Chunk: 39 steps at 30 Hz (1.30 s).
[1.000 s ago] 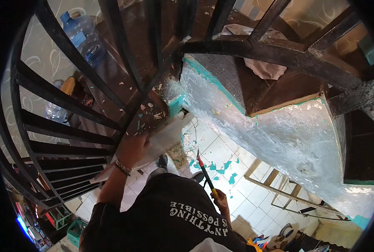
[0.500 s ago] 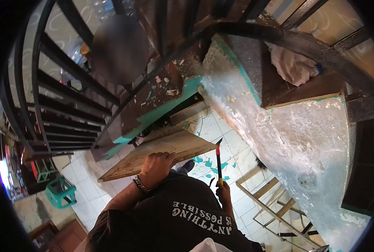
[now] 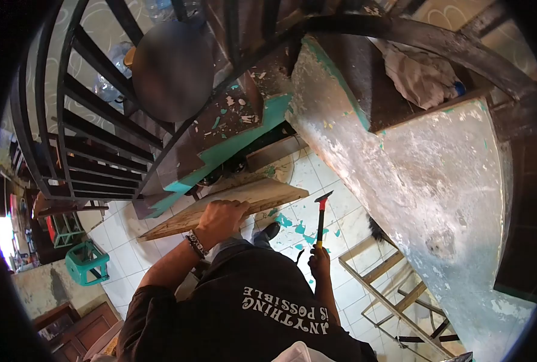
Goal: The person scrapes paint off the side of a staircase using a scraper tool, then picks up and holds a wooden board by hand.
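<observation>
My left hand (image 3: 221, 221) is closed over the near edge of a wooden board (image 3: 262, 196), a bracelet at its wrist. The board is long, bare and brownish, and tilts in front of my body with its pointed end to the right. In my right hand (image 3: 320, 262) is a long-handled scraper (image 3: 321, 226) with a dark blade, a red neck and a yellow part near my fingers. Its blade points up and away, a little to the right of the board's tip, apart from it. My left fingertips are partly hidden by the board.
Curved dark railings (image 3: 99, 108) cross the upper left. Peeling grey stair side (image 3: 425, 187) fills the right, with a cloth (image 3: 422, 75) on a step. Green paint flakes (image 3: 300, 229) litter the tiles. A wooden ladder-like frame (image 3: 380, 268) lies right; a green stool (image 3: 87, 263) stands left.
The board has turned and now shows a narrower face. The scraper's blade, earlier at the board's right tip, has swung right and away from it. The view has shifted slightly.
</observation>
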Motion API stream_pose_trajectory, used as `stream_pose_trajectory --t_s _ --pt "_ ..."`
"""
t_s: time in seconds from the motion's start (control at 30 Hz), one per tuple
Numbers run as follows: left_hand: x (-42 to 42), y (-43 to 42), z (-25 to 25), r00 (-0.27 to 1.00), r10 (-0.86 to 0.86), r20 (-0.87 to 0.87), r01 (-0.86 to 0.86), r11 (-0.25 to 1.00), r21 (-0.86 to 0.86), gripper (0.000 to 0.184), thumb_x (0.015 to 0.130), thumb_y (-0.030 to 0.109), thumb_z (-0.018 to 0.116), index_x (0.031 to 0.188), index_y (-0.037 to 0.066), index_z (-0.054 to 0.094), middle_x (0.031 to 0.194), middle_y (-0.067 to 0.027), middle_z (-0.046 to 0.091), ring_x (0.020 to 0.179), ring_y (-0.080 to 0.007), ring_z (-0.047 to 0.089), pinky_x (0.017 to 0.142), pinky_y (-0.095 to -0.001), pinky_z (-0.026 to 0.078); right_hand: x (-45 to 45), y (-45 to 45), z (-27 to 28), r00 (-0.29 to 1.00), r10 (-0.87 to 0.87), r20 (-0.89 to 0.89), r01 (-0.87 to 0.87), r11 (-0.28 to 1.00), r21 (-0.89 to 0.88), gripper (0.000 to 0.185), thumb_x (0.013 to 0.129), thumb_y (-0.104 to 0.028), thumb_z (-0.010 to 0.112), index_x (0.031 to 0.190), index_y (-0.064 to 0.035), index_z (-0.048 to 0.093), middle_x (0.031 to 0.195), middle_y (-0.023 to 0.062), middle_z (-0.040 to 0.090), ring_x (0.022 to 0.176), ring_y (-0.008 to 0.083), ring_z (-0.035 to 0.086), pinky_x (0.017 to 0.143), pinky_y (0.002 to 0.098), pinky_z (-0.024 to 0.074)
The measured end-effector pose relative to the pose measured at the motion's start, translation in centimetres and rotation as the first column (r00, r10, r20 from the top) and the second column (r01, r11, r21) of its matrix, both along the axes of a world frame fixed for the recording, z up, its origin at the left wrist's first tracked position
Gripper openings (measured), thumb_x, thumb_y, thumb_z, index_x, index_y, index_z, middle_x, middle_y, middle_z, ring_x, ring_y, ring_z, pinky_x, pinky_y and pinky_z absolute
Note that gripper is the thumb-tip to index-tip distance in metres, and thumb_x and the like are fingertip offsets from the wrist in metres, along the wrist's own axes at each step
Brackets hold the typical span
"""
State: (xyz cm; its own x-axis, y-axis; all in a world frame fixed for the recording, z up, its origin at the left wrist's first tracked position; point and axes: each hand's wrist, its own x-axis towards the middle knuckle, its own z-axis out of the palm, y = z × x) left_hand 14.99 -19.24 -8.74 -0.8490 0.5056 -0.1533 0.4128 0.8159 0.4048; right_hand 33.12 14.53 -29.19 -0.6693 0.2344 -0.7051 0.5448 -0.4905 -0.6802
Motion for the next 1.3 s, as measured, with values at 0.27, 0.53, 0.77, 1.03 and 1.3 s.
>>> stream_pose_trajectory --t_s 0.27,0.53,0.77,1.03,1.3 --pt "3.9 -0.4 -0.8 0.998 -0.024 -0.064 0.031 0.993 0.115 0.020 0.086 0.022 0.060 0.101 0.009 0.062 0.081 -0.0096 0.068 0.076 -0.0287 0.066 0.067 -0.0399 0.052 -5.1 1.5 -0.5 0.910 0.406 0.089 -0.405 0.817 0.411 0.038 0.084 -0.014 0.061 0.118 0.0017 0.054 0.079 0.0073 0.059 0.058 0.0161 0.055 0.050 0.0305 0.0442" --pt "5.0 -0.7 -1.1 0.999 0.049 0.013 -0.050 0.989 0.139 0.022 0.085 0.025 0.062 0.099 0.009 0.065 0.084 -0.0101 0.068 0.080 -0.0297 0.066 0.070 -0.0410 0.052 -17.2 0.3 2.7 0.659 0.719 0.220 -0.526 0.231 0.819 0.044 0.083 -0.022 0.063 0.122 -0.0017 0.056 0.102 0.0249 0.066 0.095 0.0407 0.064 0.081 0.0422 0.0512" --pt "4.7 -0.8 -1.7 0.992 0.120 -0.032 -0.116 0.987 0.110 0.016 0.084 0.025 0.061 0.087 0.009 0.065 0.080 -0.0075 0.066 0.076 -0.0277 0.065 0.068 -0.0384 0.052 -29.2 -4.7 0.4 0.445 0.790 0.423 -0.581 -0.104 0.807 0.051 0.085 -0.025 0.058 0.134 -0.0124 0.049 0.117 0.0230 0.062 0.105 0.0414 0.060 0.090 0.0457 0.0489" --pt "6.8 -0.3 -2.8 0.973 0.188 -0.134 -0.174 0.978 0.112 0.009 0.079 0.020 0.059 0.080 0.011 0.058 0.074 -0.0009 0.062 0.074 -0.0178 0.064 0.069 -0.0311 0.050 -41.4 -9.5 -10.0 0.266 0.751 0.604 -0.506 -0.425 0.751 0.034 0.085 -0.024 0.055 0.118 -0.0160 0.059 0.109 0.0179 0.066 0.101 0.0396 0.062 0.085 0.0472 0.0507" --pt "8.4 0.0 -3.0 0.974 0.203 -0.097 -0.191 0.973 0.127 0.007 0.078 0.016 0.058 0.078 0.010 0.056 0.072 -0.0018 0.061 0.073 -0.0166 0.064 0.068 -0.0285 0.049 -46.1 -11.3 -14.5 0.208 0.648 0.733 -0.463 -0.595 0.657 0.045 0.084 -0.025 0.053 0.122 -0.0009 0.057 0.114 0.0229 0.064 0.106 0.0392 0.061 0.090 0.0455 0.0487"
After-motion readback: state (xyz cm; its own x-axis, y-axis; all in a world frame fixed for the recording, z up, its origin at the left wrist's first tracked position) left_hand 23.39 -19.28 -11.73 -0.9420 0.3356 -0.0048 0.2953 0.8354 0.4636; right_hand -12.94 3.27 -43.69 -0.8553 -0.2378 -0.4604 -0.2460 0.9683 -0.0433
